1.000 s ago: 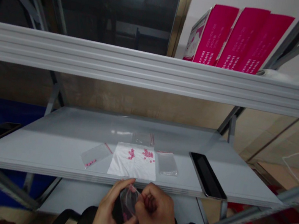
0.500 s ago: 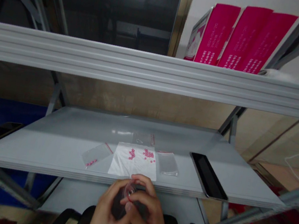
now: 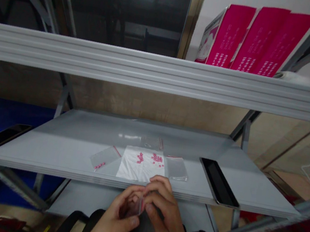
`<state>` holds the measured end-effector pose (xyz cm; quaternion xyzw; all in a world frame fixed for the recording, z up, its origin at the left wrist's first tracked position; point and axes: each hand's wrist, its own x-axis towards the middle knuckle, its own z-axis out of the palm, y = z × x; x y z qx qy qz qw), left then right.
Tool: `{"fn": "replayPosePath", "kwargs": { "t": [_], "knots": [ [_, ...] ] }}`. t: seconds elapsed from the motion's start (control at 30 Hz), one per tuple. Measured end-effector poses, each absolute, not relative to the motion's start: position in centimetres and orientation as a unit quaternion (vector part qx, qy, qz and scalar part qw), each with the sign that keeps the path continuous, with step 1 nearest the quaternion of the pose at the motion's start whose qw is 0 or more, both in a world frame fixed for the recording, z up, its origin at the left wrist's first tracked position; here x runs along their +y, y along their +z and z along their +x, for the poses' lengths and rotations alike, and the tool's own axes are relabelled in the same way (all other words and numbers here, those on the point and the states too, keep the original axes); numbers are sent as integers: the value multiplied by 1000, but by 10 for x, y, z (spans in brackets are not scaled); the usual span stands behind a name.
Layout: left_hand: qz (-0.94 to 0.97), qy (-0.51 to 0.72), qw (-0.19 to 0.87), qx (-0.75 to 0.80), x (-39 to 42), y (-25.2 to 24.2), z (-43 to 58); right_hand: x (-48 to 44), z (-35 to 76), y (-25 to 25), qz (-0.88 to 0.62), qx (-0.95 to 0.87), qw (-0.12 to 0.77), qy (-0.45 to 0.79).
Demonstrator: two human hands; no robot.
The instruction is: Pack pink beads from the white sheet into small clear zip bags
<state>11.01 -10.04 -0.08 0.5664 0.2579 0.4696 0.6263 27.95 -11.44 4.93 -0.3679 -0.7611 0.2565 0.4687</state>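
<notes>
At the bottom centre of the frame, my left hand (image 3: 113, 222) and right hand (image 3: 166, 214) both pinch a small clear bag (image 3: 136, 208). It is thin, crinkly film, and its red strip runs roughly up and down. My fingers hide most of it, so I cannot tell its long axis. Beyond, mid-frame, the smooth grey shelf (image 3: 47, 149) carries a flat white sheet (image 3: 136, 170) dotted with round pink beads (image 3: 157, 158). Glossy pink boxes (image 3: 247, 36) stand at the upper right.
</notes>
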Motion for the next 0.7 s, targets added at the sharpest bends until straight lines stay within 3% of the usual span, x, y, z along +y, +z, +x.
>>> {"fn": "replayPosePath", "kwargs": {
  "t": [0.17,0.53,0.7],
  "knots": [
    [570,466,623,265,-99,-4,111,-117,281,48,-396,-775,471,145],
    [396,474,757,215,-100,2,118,-114,279,61,-356,-815,408,207],
    [397,492,756,169,-92,9,118,-112,278,64,-325,-801,443,236]
  ]
}}
